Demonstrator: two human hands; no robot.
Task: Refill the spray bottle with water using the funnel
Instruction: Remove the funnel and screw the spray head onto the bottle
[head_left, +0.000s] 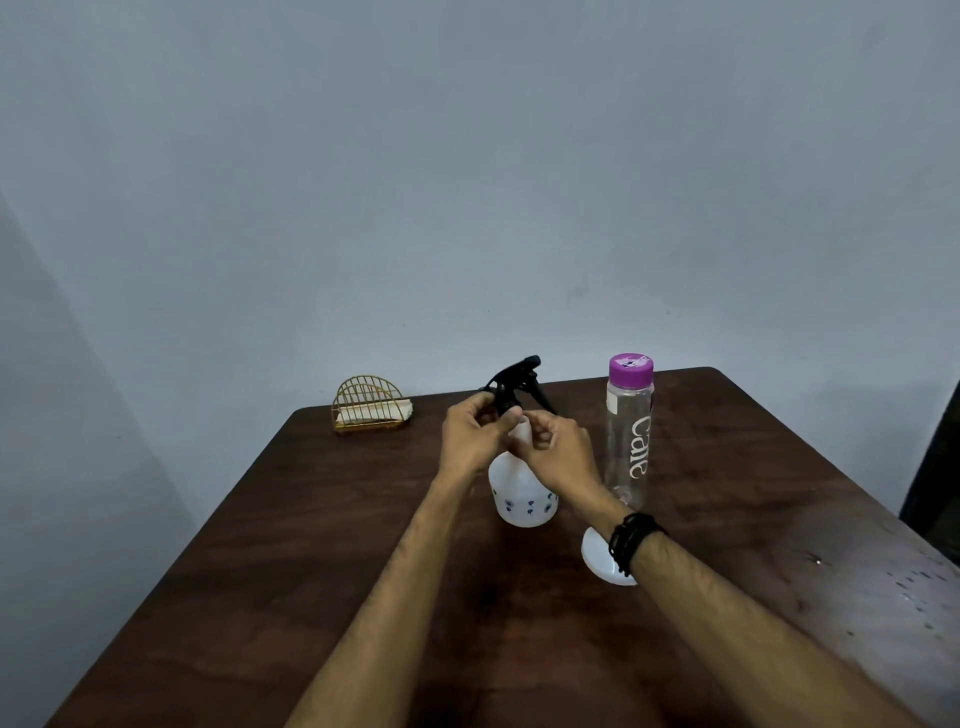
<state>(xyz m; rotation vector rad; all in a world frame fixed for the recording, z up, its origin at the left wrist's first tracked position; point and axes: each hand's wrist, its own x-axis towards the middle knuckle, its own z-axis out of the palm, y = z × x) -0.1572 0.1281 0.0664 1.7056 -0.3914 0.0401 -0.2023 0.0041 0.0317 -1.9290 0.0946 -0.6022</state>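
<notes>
Dark wooden table held a white plastic spray bottle; left hand pinched its black trigger head, right hand gripped the neck. Careless twisting could topple it against the clear purple-capped water bottle.

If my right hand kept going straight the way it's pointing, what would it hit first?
The right hand points up-left at the spray bottle; it would meet the bottle's neck at once, probably touching already, then the left hand.

Translucent plastic spray bottle, wooden table
</notes>
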